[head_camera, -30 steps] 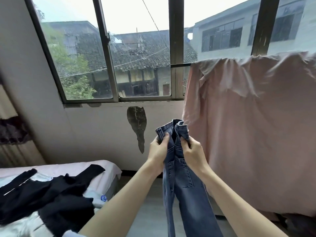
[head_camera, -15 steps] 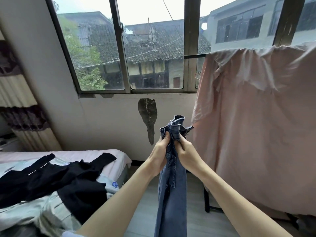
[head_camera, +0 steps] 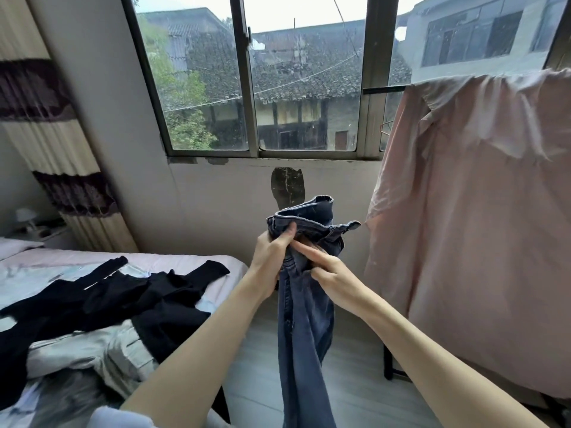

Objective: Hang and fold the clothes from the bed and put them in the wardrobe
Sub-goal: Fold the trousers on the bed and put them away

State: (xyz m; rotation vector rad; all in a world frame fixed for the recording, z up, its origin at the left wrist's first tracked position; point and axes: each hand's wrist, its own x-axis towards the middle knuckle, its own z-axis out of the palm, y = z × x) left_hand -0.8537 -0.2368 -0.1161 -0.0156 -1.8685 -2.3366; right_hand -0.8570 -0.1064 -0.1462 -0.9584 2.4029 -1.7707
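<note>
A pair of blue jeans (head_camera: 304,335) hangs down in front of me, its waistband bunched at the top. My left hand (head_camera: 272,254) grips the waistband from the left, thumb over the denim edge. My right hand (head_camera: 330,271) holds the jeans just below the waistband, index finger stretched along the fabric. On the bed (head_camera: 173,261) at the left lie black clothes (head_camera: 123,301) and a pale grey garment (head_camera: 117,350). A pink cloth cover (head_camera: 475,227) drapes over the wardrobe frame at the right.
A large window (head_camera: 262,88) fills the wall ahead, with a dark patch of peeled paint below it. A striped curtain (head_camera: 46,143) hangs at the far left. Grey floor (head_camera: 355,396) shows between bed and wardrobe, where a black frame leg (head_camera: 387,362) stands.
The view has swung left, bringing more of the bed and curtain in. The jeans' waistband has opened wider, and my right hand has slid lower with its index finger stretched out.
</note>
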